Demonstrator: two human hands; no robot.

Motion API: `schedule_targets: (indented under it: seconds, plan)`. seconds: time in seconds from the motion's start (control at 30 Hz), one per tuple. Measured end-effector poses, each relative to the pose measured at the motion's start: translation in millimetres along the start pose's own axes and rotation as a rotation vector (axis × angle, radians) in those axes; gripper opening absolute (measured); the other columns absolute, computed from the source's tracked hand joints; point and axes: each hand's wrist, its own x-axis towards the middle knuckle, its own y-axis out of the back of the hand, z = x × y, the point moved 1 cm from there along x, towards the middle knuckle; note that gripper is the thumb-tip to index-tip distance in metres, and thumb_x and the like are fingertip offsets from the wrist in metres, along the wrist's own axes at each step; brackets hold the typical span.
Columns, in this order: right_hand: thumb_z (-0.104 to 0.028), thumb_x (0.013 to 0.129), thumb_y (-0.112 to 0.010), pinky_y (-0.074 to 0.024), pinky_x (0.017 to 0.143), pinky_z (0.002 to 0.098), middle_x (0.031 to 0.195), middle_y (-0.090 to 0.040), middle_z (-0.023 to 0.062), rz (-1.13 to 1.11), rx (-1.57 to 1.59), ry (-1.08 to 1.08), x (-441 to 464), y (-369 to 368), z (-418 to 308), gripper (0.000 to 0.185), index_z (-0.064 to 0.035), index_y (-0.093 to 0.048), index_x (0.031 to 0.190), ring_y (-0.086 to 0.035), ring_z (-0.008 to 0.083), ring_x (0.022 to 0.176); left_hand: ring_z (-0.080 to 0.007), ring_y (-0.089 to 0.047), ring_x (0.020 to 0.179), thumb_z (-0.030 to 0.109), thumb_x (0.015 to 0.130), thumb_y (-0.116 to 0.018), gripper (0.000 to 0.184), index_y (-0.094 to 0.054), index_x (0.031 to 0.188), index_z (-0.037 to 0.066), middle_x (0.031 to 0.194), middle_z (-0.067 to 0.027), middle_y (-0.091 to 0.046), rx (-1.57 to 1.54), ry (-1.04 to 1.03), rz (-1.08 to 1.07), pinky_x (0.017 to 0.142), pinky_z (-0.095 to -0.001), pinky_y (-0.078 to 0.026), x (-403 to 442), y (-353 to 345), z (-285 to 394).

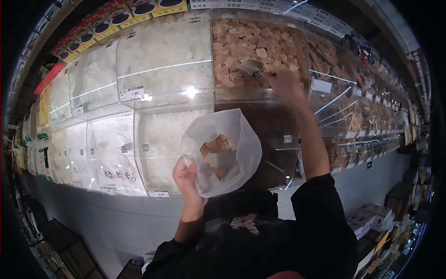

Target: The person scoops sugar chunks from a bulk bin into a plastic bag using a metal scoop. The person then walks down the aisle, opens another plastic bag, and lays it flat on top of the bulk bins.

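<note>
Handwriting on a white-filled bin reads 糯米粉; a price label shows 6.80. My left hand pinches the rim of a thin, translucent bag, mouth gaping wide, tan pieces inside. A scoop, gripped in my right hand, sits at rough amber lumps inside a clear bin's front wall.

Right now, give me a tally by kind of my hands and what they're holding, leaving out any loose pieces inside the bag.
Bare hands: 2, the left hand and the right hand
Translucent plastic bag: 1, in the left
Handheld scoop: 1, in the right
Total: 4
</note>
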Motion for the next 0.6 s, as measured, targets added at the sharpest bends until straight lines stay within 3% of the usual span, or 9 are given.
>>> schedule_targets:
  seconds: [0.03,0.13,0.23,0.33,0.43,0.6]
  plan:
    - [-0.028,0.089,-0.061,-0.0489,0.068,0.0467,0.07,-0.064,0.0236,-0.032,-0.023,-0.027,-2,5,-2,0.033,0.0029,-0.069,0.079,-0.066,0.041,0.073,-0.0096,-0.059,0.071,0.024,0.091,-0.059,0.028,-0.06,0.097,-0.003,0.082,-0.0048,-0.063,-0.003,0.013,0.0,0.064,-0.0211,-0.046,1,0,-3]
    - [-0.027,0.087,-0.062,-0.0505,0.071,0.0483,0.074,-0.066,0.0233,0.232,0.074,0.047,-8,-38,46,0.029,0.0001,-0.07,0.078,-0.065,0.0427,0.074,-0.0118,-0.062,0.075,0.027,0.09,-0.059,0.034,-0.059,0.103,-0.005,0.087,-0.0078,-0.065,-0.062,0.034,-0.024,0.067,-0.0227,-0.048,2,0,-14]
    - [-0.024,0.087,-0.061,-0.0511,0.073,0.0497,0.081,-0.066,0.026,0.357,-0.107,-0.009,10,-58,38,0.027,0.0016,-0.068,0.081,-0.065,0.0441,0.079,-0.0128,-0.062,0.075,0.028,0.089,-0.059,0.037,-0.058,0.104,-0.006,0.088,-0.0095,-0.065,-0.136,0.026,-0.034,0.067,-0.0242,-0.049,-4,-5,-12]
    - [-0.02,0.087,-0.058,-0.0519,0.078,0.0501,0.088,-0.066,0.028,0.451,-0.09,-0.012,45,-71,22,0.025,0.0041,-0.066,0.082,-0.065,0.0439,0.087,-0.0125,-0.061,0.071,0.029,0.088,-0.059,0.036,-0.058,0.1,-0.005,0.084,-0.0088,-0.064,-0.074,-0.007,-0.014,0.065,-0.0243,-0.048,-6,-8,-1]
    - [-0.03,0.09,-0.057,-0.0501,0.083,0.05,0.09,-0.065,0.0289,0.31,-0.049,-0.118,87,-69,24,0.034,0.0026,-0.065,0.096,-0.063,0.0457,0.092,-0.0121,-0.059,0.068,0.03,0.088,-0.06,0.033,-0.057,0.095,-0.003,0.082,-0.0078,-0.064,-0.019,-0.071,0.028,0.063,-0.0234,-0.046,-17,1,5]
    - [-0.032,0.093,-0.054,-0.0492,0.086,0.05,0.096,-0.064,0.0313,0.342,-0.021,-0.188,125,-81,32,0.04,0.0065,-0.064,0.095,-0.062,0.0455,0.096,-0.0119,-0.058,0.07,0.031,0.089,-0.062,0.033,-0.055,0.092,-0.001,0.083,-0.0076,-0.064,-0.022,-0.084,0.064,0.065,-0.0222,-0.045,-18,12,4]
